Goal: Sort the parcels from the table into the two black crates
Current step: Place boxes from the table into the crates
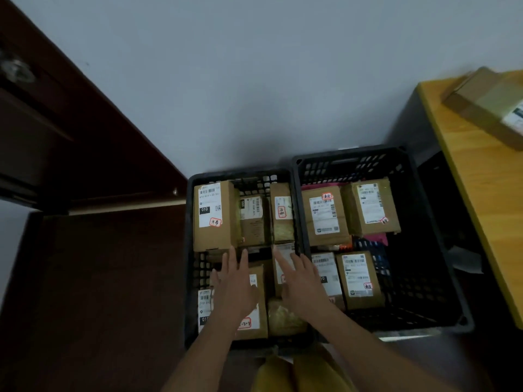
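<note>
Fingers straight and holding nothing, the left hand (235, 287) and right hand (304, 287) hover over the well-filled left crate (190, 222); one parcel (486, 108) waits on the table (464, 193).

Labelled brown parcels (214, 215) fill two side-by-side black crates (295, 176).

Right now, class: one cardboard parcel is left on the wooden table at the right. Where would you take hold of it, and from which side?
Grip the parcel across its two long sides, coming down from above. It lies flat on the table with its labelled top up, with nothing visible against its sides, so both should be free. Its right end runs out of view, so take the near end. Both hands, left hand and right hand, are open over the left crate.
</note>
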The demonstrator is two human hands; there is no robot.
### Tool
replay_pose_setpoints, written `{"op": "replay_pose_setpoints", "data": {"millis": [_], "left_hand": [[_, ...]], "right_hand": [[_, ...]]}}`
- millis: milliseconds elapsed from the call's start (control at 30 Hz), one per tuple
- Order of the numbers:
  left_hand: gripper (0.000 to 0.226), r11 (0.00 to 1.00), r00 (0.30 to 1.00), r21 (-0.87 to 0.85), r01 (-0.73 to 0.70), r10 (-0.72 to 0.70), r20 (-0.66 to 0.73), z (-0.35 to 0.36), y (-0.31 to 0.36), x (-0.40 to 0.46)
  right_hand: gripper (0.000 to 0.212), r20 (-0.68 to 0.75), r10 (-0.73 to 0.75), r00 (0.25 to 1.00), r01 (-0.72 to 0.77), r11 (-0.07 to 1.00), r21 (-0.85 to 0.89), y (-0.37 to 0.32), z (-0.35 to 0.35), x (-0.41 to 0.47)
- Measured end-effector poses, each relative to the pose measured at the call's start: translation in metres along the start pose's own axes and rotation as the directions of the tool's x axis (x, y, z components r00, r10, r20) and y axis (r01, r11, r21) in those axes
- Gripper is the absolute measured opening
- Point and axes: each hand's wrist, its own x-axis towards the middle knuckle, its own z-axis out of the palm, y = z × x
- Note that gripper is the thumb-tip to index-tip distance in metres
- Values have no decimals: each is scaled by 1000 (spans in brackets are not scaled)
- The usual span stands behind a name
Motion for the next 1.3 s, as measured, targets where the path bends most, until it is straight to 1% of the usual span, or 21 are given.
{"op": "replay_pose_setpoints", "data": {"millis": [167, 333, 467, 567, 700, 867, 1000, 1133, 1233, 1300], "left_hand": [[84, 997, 998, 45, -70, 70, -6, -11, 17, -31], [86, 985, 986, 69, -157, 160, -39, -15, 23, -67], [87, 969, 975, 131, -207, 216, -57, -21, 33, -93], [85, 954, 961, 147, -260, 271, -55, -31, 56, -109], [85, 913, 916, 167, -373, 391, -90, -43, 97, -131], [78, 846, 845, 221, -485, 519, -131, -47, 157, -159], [76, 798, 804, 281, -534, 581, -123, -35, 216, -174], [72, 739, 750, 299, -603, 654, -104, -12, 290, -191], [70, 713, 734, 306, -631, 676, -62, 14, 353, -208], [70, 689, 722, 318, -651, 692, -20, 35, 395, -220]], "right_hand": [[87, -106, 70, 992, -72, 997, -11, -6, -20, -41], [91, -221, 148, 964, -164, 985, -54, -13, -30, -90], [92, -325, 207, 923, -223, 975, -12, -14, -38, -128], [92, -405, 245, 881, -258, 966, 24, -6, -48, -157], [93, -485, 318, 815, -310, 946, 99, 17, -64, -194], [90, -526, 418, 741, -376, 907, 191, 57, -87, -240], [86, -561, 462, 687, -407, 884, 230, 102, -103, -275], [83, -579, 505, 640, -429, 860, 277, 164, -117, -316], [82, -566, 551, 613, -466, 831, 304, 219, -128, -351], [82, -578, 578, 576, -492, 810, 319, 260, -134, -375]]}}
